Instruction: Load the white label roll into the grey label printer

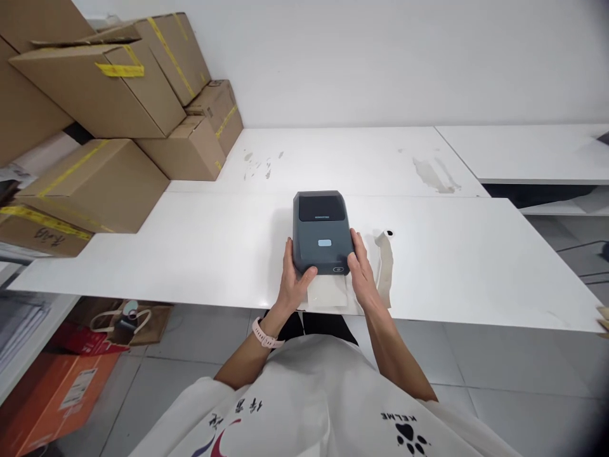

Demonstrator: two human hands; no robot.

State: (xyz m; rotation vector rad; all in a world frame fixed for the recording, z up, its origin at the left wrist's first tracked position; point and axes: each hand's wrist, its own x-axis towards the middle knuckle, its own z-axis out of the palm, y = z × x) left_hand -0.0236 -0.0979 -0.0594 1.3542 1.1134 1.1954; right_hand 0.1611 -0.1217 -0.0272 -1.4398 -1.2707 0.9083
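Observation:
A dark grey label printer with a black window and a light blue-white button is before me at the white table's front part. My left hand grips its left side, the thumb on the front corner. On the opposite side my right hand holds it, thumb at the front right corner beside a small oval button. A pale label sheet lies just in front of the printer, partly between my hands. Right of my right hand, a small roll with a trailing strip of paper rests on the table.
Cardboard boxes with yellow tape are stacked at the left of the white table. A wall stands behind it. Peeled patches mark the rear surface. An orange box and a bag sit low at left; a shelf unit is at right.

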